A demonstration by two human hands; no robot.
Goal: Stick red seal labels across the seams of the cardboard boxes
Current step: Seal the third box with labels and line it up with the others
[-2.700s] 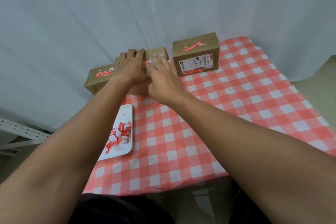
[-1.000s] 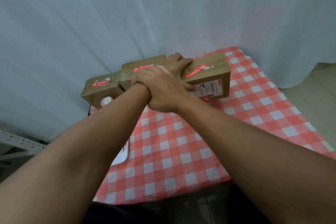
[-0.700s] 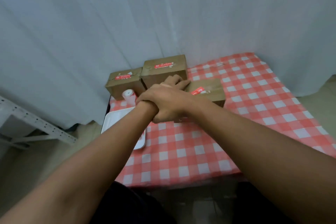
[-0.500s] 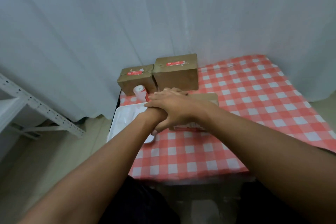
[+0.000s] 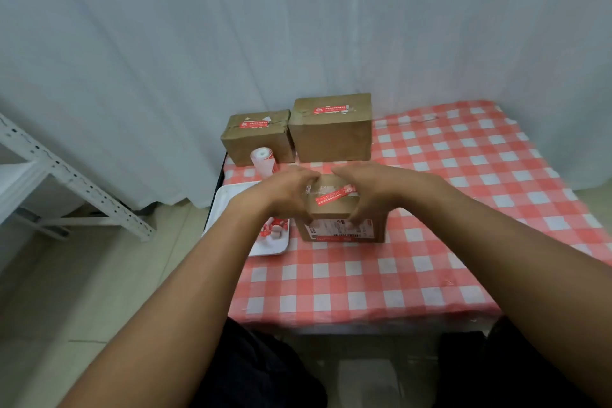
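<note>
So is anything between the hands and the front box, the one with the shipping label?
Nothing visible. The left hand and right hand already grip the front box by its two sides, with its red seal label showing between them. The label roll and white tray sit off to the left.

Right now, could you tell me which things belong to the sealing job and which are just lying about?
Job: near box, gripped by left hand and right hand; its red seal label; two sealed boxes; label roll.
Lying about: white tray, metal shelf frame.
</note>
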